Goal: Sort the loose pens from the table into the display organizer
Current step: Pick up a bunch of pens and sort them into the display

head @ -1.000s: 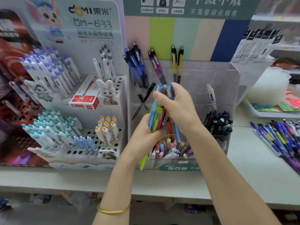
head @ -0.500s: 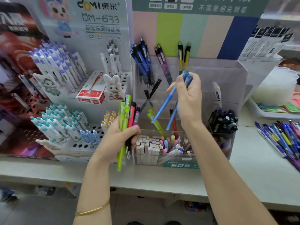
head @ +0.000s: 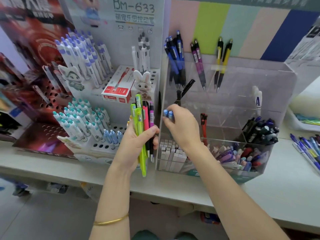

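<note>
Left hand (head: 136,146) fingers curled round pen bundle (head: 144,118). Right hand (head: 182,126) fingers pinch two blue pens (head: 168,113) at organizer (head: 251,80) left wall; loose pens (head: 306,146) on table (head: 285,187) at 3 o'clock.

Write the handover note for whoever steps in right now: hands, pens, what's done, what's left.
Left hand: grips a bundle of green, pink and purple pens, upright.
Right hand: pinches two blue pens at the left side of the clear organizer.
Done: several compartments hold pens.
Left: seat the blue pair, the bundle, then the loose pens on the table, far right.
</note>
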Motion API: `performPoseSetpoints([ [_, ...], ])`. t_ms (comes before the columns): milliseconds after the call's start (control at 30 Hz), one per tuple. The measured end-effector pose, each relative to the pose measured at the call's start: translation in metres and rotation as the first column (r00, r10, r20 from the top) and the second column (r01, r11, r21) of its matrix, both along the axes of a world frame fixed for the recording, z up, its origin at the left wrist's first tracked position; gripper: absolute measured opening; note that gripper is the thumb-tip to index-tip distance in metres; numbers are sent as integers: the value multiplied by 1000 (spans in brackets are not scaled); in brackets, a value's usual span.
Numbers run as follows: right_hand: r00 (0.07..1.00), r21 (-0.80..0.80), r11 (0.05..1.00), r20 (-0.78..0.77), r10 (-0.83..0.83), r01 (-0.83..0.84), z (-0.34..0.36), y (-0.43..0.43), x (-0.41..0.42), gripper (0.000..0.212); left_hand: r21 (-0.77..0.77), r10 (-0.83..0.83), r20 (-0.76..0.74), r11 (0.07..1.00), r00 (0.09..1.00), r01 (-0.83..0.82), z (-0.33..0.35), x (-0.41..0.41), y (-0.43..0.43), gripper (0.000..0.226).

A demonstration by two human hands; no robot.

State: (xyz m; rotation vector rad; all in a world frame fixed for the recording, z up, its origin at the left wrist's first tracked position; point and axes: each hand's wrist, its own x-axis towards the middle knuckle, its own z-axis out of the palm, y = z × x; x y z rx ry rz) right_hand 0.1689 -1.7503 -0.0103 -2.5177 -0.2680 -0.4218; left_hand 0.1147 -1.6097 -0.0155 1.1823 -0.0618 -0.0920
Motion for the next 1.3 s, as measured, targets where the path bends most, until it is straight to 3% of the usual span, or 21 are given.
performPoseSetpoints([
  [100,996,-252,963,26,-87,91,3,6,-1,17,-11,-33,-20,999,999,33,-4,1,1,30],
  [200,993,-294,950,-19,-118,108,12,12,-1,21,-27,-70,-53,997,996,68,-5,2,2,38],
  [400,987,-175,984,-148,-60,33,22,14,-2,37,-11,-100,-60,995,993,99,-8,4,3,28],
  [567,985,114,993,-172,23,-3,22,-1,0,43,71,-102,-46,992,994,105,-7,6,-3,27],
  [733,996,418,908,-89,6,32,28,-15,-5,26,197,-51,12,979,999,48,-4,8,-12,18],
  [867,985,598,801,-110,133,-41,37,-16,-13,19,339,-41,83,941,996,11,-3,11,-19,22],
  [933,973,598,799,-146,177,-56,39,-13,-13,33,361,-53,135,933,989,1,-1,13,-24,23],
  [1033,978,478,875,-132,165,-83,42,-11,-14,53,417,-61,172,909,983,-17,0,15,-29,21],
  [1300,988,407,904,-23,156,-133,43,-11,-20,52,524,-7,168,848,986,-83,1,19,-44,17],
])
